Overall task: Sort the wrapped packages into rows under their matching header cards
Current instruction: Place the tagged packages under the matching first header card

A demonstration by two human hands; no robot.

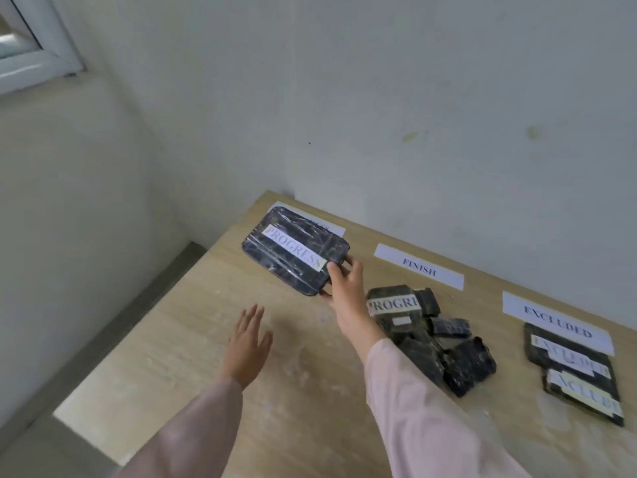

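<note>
**A PROGRESS package held over the far left header card**

A dark wrapped package [295,250] with a white label reading PROGRESS is held by the right hand [346,283] at its near right corner. The fingers [352,263] are closed on that corner, with the thumb on the top face. The package is tilted and partly covers a white header card [332,226] at the far left of the tabletop [193,343]; the word on that card cannot be read. Whether the package touches the card cannot be told.

The left hand [249,343] is seen above the bare wood at about 7 o'clock from the package, with the fingers spread open and nothing held.

At 3 o'clock from the held package the FINISH card [418,267] is placed. Below it a loose pile of dark packages [437,336] is lying, and the top one shows a PROGRESS label. Further to the right the EXCLUDED card [557,324] is found, with two packages labelled EXCLUDED [579,377] just under it, one overlapping the other. Both arms are covered by pale pink sleeves [406,391].
</note>
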